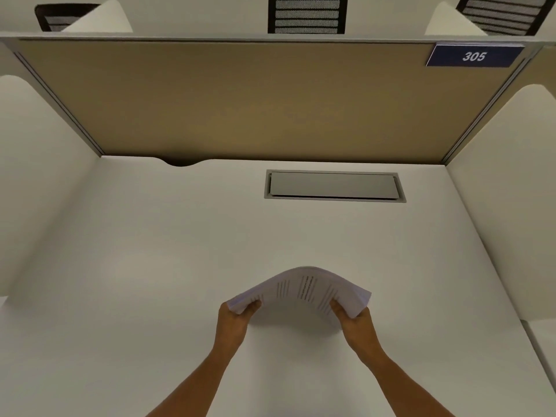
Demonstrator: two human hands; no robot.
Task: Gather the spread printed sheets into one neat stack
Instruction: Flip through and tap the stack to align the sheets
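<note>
A stack of printed sheets [302, 291] with dark lines of text is held above the white desk [150, 266], arched upward in the middle. My left hand [233, 322] grips its left edge, thumb on top. On the other side, my right hand [356, 325] grips the right edge the same way. The sheet edges on the right side look slightly fanned. No loose sheet lies elsewhere on the desk.
A grey cable hatch [334, 186] is set into the desk behind the sheets. A tan partition [255, 100] with a blue "305" sign [474, 56] closes the back. White side dividers [511, 191] flank the desk. Chairs [307, 15] stand beyond.
</note>
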